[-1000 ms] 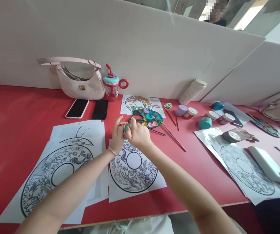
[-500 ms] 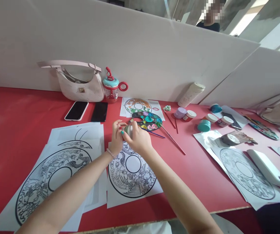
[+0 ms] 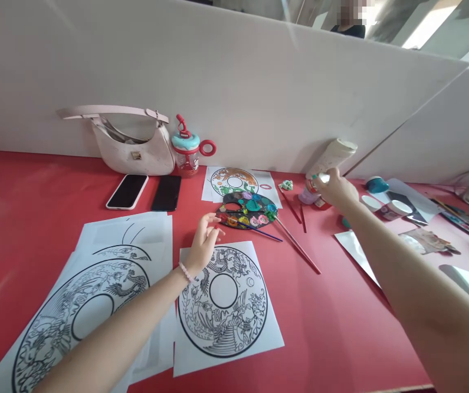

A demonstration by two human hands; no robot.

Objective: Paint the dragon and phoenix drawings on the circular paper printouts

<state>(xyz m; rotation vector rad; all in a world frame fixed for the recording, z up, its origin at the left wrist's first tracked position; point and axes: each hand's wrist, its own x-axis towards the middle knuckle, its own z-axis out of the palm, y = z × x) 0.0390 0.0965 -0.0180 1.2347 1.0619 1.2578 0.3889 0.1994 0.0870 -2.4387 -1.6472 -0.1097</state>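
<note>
A small jar (image 3: 323,178), held between both hands over a printed ring drawing (image 3: 234,339) half a second ago, is now toward the back right of the red surface (image 3: 308,333), near a pale bottle (image 3: 336,157) and a purple-lidded pot (image 3: 307,196). The right hand (image 3: 336,188) appears to have its fingers closed around the jar, which they partly hide. The left hand (image 3: 206,240), let go and seemingly holding nothing, hovers with loosely curled fingers over the drawing's far edge, just short of a paint-dabbed palette (image 3: 234,198). The jar's handling now looks to be the right hand's work alone. Along the surface's back edge, against a white partition (image 3: 218,82), stand a handbag (image 3: 134,157) and a red-handled cup (image 3: 187,157); two phones (image 3: 166,193) lie in front, nearer the left edge. Beyond the partition, at upper right, another person (image 3: 349,30) is partly visible.
</note>
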